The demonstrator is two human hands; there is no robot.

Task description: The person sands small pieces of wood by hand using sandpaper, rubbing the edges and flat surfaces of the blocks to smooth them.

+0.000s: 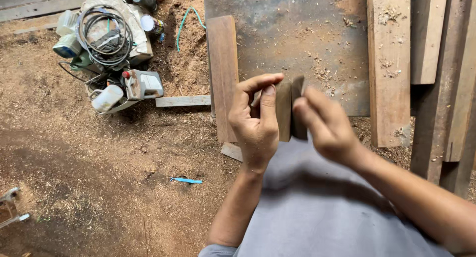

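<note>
Two short dark wooden blocks [290,108] stand upright, faces together, above the grey dusty table [297,34]. Left hand [255,120] closes fingers around them, steadying the pair; right hand [325,123] (motion-blurred) touches the right block's edge, grip unclear.

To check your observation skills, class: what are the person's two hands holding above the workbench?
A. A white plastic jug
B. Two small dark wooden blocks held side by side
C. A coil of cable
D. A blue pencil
B: the left hand and right hand hold two small wooden blocks upright against each other, while the cable coil and white jug lie on the sawdust floor.
</note>
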